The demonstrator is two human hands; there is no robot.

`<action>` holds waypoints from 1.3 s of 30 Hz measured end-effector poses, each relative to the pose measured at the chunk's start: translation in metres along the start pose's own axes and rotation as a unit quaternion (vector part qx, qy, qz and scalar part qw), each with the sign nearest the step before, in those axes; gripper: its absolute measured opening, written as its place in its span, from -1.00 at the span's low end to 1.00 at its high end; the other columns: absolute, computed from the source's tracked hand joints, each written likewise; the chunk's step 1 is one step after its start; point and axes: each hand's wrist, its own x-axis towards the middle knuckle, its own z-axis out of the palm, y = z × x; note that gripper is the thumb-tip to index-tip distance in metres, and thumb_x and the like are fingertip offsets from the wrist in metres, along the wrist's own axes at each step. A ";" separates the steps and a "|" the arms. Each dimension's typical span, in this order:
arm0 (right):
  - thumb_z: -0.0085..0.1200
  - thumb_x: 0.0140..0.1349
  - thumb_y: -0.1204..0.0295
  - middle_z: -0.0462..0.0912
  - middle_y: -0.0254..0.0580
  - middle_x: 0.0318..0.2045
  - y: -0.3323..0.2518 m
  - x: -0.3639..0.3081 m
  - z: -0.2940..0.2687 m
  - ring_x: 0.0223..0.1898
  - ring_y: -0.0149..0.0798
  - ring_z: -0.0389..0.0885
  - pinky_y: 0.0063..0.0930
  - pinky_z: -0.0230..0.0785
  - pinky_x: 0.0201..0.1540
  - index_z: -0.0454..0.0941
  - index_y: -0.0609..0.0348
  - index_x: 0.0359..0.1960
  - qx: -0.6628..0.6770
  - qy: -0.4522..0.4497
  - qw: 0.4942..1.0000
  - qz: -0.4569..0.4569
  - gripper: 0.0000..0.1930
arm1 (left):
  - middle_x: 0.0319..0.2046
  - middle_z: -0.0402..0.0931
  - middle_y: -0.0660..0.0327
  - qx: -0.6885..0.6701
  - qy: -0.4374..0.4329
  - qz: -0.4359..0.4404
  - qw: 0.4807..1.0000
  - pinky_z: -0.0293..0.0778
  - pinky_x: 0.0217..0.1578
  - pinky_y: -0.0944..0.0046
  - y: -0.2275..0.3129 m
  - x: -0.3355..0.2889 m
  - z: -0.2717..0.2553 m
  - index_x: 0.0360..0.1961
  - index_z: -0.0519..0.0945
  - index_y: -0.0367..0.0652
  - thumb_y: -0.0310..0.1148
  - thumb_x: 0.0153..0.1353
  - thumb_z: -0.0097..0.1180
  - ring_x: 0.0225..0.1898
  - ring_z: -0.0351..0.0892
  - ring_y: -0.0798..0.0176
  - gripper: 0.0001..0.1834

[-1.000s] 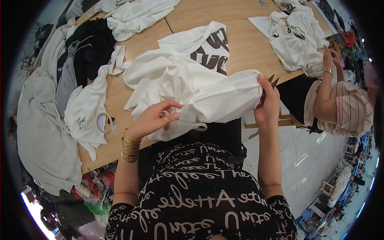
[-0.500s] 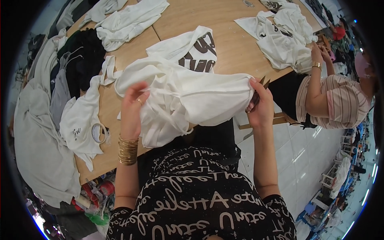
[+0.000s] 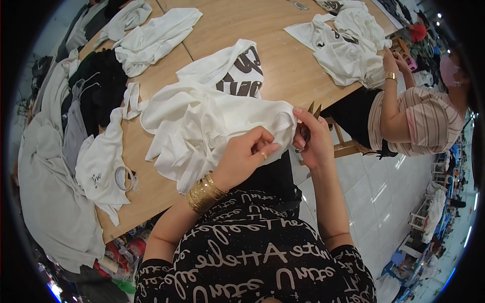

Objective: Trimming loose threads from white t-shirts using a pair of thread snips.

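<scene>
A white garment (image 3: 197, 116) with dark printing lies bunched at the table's near edge, one end drawn toward me. My left hand (image 3: 246, 157), wearing a ring and gold bangles, is closed, pinching the cloth near that end. My right hand (image 3: 317, 139) is closed too: thumb and fingers grip the garment's end, while a pair of thread snips (image 3: 314, 110) sits in the same hand. The snips' pointed blades stick out past the fingers, away from me; their handle is mostly hidden in the palm.
The wooden table (image 3: 222, 25) also bears other white garments (image 3: 156, 40), a tape roll (image 3: 123, 178) and a dark clothing heap (image 3: 103, 83). Grey cloth (image 3: 50, 187) hangs over the left edge. At right a co-worker (image 3: 404, 111) handles a white garment (image 3: 351, 50).
My left hand has moved right and nearer to me, now pinching the cloth close to my right hand. The right hand has shifted slightly left, pulling the garment's end along.
</scene>
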 end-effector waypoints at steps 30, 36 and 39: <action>0.04 0.09 0.35 0.34 -0.47 -0.70 0.017 0.098 -0.099 -0.80 -0.57 0.11 -0.66 -0.13 -0.77 0.42 0.12 -0.55 0.012 0.069 0.996 0.060 -0.84 | -0.46 0.57 0.14 -0.162 -0.238 0.093 0.953 0.44 -0.36 0.39 0.077 -0.024 -0.047 -0.38 0.56 -0.29 -0.27 0.18 0.00 -0.36 0.58 0.28 -0.74; 0.01 0.13 0.36 0.35 -0.47 -0.67 0.032 0.095 -0.106 -0.79 -0.57 0.11 -0.67 -0.14 -0.77 0.42 0.11 -0.49 0.074 0.018 0.995 0.066 -0.87 | -0.68 0.06 0.40 -0.401 0.095 0.230 0.882 0.05 -0.62 0.44 0.041 -0.107 -0.223 -0.36 0.37 -0.18 -0.37 0.29 -0.19 -0.67 0.01 0.50 -0.86; 0.00 0.13 0.37 0.35 -0.47 -0.66 0.031 0.089 -0.101 -0.79 -0.57 0.12 -0.67 -0.13 -0.77 0.42 0.12 -0.47 0.078 0.021 0.995 0.057 -0.88 | -0.64 0.24 0.38 -0.296 0.317 0.051 0.900 0.14 -0.59 0.45 -0.016 -0.164 -0.299 -0.29 0.47 -0.17 -0.29 0.24 -0.09 -0.62 0.19 0.52 -0.82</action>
